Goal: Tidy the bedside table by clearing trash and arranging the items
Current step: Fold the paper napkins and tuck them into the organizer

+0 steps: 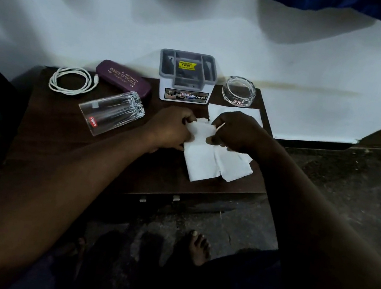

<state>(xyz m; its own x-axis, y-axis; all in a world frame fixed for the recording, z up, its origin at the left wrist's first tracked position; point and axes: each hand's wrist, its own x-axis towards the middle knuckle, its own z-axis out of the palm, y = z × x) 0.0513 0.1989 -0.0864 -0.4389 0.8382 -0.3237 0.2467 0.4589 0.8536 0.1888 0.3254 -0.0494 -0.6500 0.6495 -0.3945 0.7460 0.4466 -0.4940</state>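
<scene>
On the dark bedside table [64, 149] we work with both hands over the white tissue paper [209, 162], which lies near the front edge, a little to the right of the middle. Our left hand [172, 129] is curled closed and pinches the upper left edge of the paper. Our right hand [233, 132] is also closed on the upper part of the paper, and a thin stick [220, 126], maybe a toothpick, comes out between its fingers. A second white sheet [235, 112] lies flat behind the hands.

Along the wall stand the grey organizer box [186, 78] and, just right of it, the glass ashtray [238, 93]. At the left we see the purple spectacle case [123, 78], the coiled white cable [73, 80] and a clear pen packet [112, 113], lying tilted.

We judge that the step in hand is the gathering of the paper trash. The next move, in our opinion, calls for bunching the tissue fully into one hand, taking also the back sheet, and carrying them away without pushing the ashtray.
</scene>
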